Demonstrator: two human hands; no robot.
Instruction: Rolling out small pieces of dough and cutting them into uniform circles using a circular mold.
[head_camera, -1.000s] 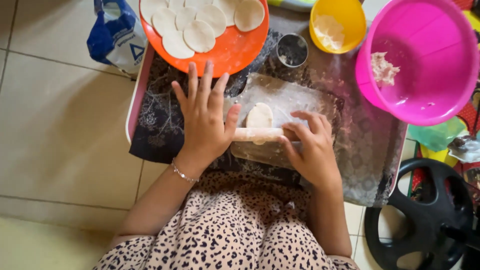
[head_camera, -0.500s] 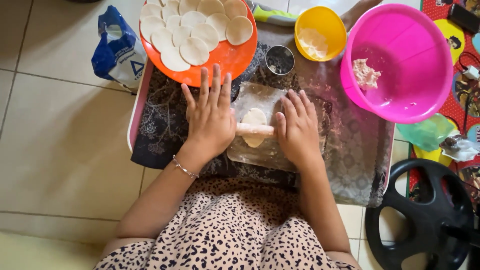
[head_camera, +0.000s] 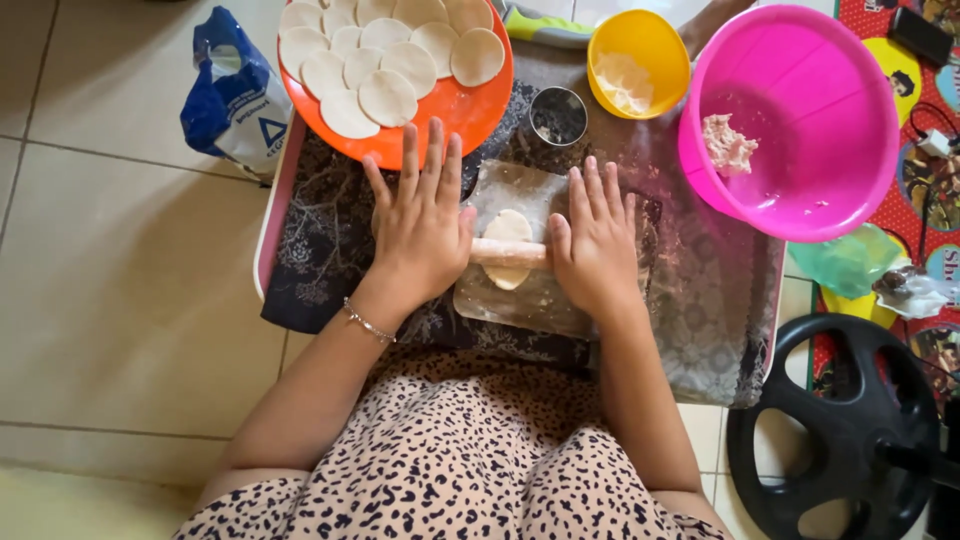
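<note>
A small flat piece of dough (head_camera: 508, 227) lies on a clear plastic sheet (head_camera: 520, 300) on a low table covered with a dark patterned cloth (head_camera: 320, 250). A wooden rolling pin (head_camera: 510, 253) rests across the dough. My left hand (head_camera: 420, 225) presses flat on the pin's left end, fingers spread. My right hand (head_camera: 592, 240) presses flat on its right end, fingers straight. Just beyond my left hand sits an orange plate (head_camera: 450, 110) holding several thin round dough discs (head_camera: 385, 97).
A pink bowl (head_camera: 800, 110) with a lump of dough (head_camera: 728, 145) stands at the right, a yellow bowl (head_camera: 640, 60) with flour behind it, a small metal cup (head_camera: 558, 116) between. A blue flour bag (head_camera: 232, 95) sits on the tiled floor at left. A black weight plate (head_camera: 850, 430) lies lower right.
Both hands have pushed the rolling pin away from me across the dough, and the fingers have stretched out flatter over it.
</note>
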